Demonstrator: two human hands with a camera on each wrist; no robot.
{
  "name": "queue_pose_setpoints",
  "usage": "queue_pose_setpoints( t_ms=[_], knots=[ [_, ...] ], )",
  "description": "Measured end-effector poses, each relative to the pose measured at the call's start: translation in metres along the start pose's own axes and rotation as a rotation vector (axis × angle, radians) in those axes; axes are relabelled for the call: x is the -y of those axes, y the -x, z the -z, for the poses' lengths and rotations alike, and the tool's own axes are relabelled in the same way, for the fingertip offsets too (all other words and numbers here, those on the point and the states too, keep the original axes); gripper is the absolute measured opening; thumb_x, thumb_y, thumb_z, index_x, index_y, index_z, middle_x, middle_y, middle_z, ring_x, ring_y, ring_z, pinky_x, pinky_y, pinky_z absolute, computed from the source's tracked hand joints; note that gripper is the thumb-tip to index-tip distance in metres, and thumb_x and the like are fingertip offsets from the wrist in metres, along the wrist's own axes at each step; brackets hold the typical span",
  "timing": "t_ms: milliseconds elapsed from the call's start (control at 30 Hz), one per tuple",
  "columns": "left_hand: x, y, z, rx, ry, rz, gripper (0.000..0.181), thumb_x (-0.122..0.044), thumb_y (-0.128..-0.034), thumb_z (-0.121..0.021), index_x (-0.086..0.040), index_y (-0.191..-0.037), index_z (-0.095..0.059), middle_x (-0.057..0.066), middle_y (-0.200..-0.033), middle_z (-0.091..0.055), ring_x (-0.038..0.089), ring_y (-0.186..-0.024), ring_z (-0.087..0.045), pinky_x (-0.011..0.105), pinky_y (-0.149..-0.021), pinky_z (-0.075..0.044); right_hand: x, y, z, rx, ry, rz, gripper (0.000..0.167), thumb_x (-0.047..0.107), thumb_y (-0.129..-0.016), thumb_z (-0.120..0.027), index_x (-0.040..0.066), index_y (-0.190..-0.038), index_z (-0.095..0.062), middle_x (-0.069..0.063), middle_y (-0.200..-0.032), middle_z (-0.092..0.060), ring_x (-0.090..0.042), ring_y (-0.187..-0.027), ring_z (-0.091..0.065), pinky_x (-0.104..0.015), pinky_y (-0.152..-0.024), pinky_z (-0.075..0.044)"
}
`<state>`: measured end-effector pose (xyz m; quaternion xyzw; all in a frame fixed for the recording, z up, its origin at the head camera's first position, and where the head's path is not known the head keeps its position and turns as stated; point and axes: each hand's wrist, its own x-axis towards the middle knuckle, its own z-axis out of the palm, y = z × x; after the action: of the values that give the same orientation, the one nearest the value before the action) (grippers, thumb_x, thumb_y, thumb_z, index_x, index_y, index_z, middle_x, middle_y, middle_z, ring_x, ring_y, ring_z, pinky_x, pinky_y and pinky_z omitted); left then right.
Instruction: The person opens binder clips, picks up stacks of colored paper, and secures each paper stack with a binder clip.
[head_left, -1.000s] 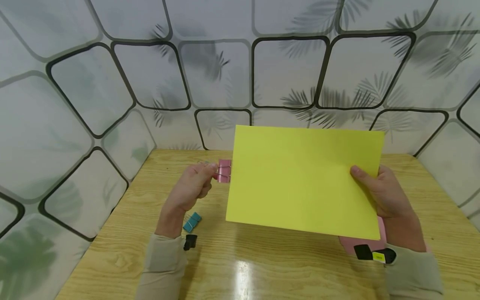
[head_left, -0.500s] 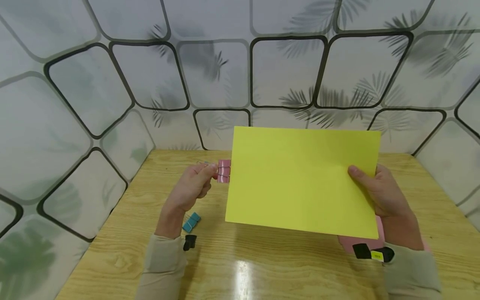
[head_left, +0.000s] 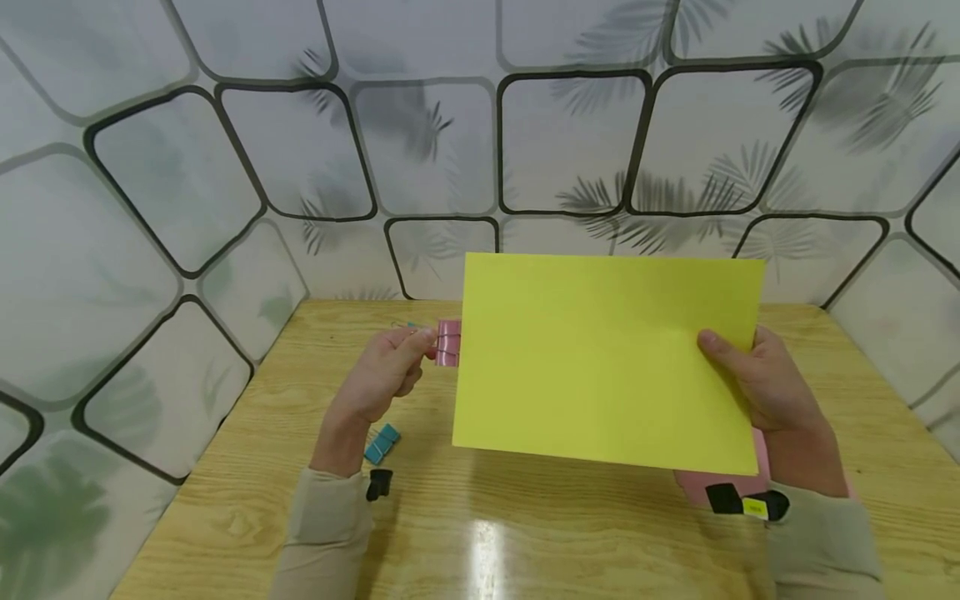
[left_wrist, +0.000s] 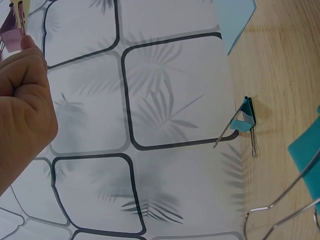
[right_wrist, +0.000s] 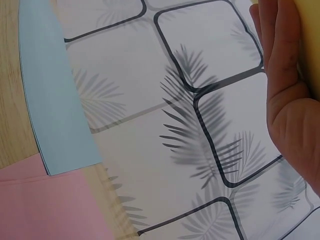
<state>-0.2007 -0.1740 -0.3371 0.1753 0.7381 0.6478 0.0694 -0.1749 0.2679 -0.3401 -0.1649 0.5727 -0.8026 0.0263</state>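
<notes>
A yellow sheet (head_left: 600, 358) is held up in the head view, the right hand (head_left: 765, 383) gripping its right edge with the thumb on the near face. At its left edge the left hand (head_left: 386, 371) pinches a pink binder clip (head_left: 448, 343) between thumb and fingers. The clip meets the edge; whether its jaws bite the paper cannot be told. In the left wrist view the left hand (left_wrist: 27, 100) is beside the pink clip (left_wrist: 11, 35). The right wrist view shows the right hand (right_wrist: 292, 95) behind the yellow paper (right_wrist: 310, 40), its fingers extended.
A teal clip (head_left: 382, 444) lies by the left wrist on the wooden table (head_left: 225, 500); another teal clip (left_wrist: 244, 117) is farther back. Pink paper (head_left: 720, 487) lies under the right forearm. Light blue paper (right_wrist: 55, 100) lies near pink paper (right_wrist: 55, 205). A patterned wall (head_left: 420, 150) stands behind.
The hands, the yellow sheet and the pink clip have hardly moved. The head view has shifted very slightly, and a bit of teal shows more behind the left hand.
</notes>
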Motion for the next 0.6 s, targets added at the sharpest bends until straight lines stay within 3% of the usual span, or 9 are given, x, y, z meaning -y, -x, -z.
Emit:
queue_pose_setpoints(
  t_ms=[333, 600],
  knots=[
    [0.0018, -0.0006, 0.0009, 0.002, 0.025, -0.022, 0.036, -0.027, -0.1068, -0.045, -0.011, -0.077, -0.057, -0.007, -0.051, -0.025, 0.007, -0.043, -0.02, 0.024, -0.045, -0.019, 0.0004, -0.0007, -0.0004, -0.031, 0.016, -0.034, 0.027, 0.004, -0.105, -0.044, 0.006, -0.129, -0.057, -0.009, -0.108, -0.071, -0.025, -0.089, -0.074, -0.04, -0.068, -0.059],
    [-0.0001, 0.0001, -0.0009, -0.011, 0.015, -0.006, 0.034, -0.027, -0.1062, -0.046, -0.002, -0.087, -0.059, -0.007, -0.051, -0.026, 0.007, -0.043, -0.022, 0.023, -0.046, -0.02, -0.0001, -0.0007, 0.0, -0.028, 0.033, -0.037, 0.027, 0.005, -0.105, -0.045, 0.006, -0.129, -0.057, -0.009, -0.108, -0.071, -0.025, -0.089, -0.074, -0.039, -0.067, -0.059]
  ],
)
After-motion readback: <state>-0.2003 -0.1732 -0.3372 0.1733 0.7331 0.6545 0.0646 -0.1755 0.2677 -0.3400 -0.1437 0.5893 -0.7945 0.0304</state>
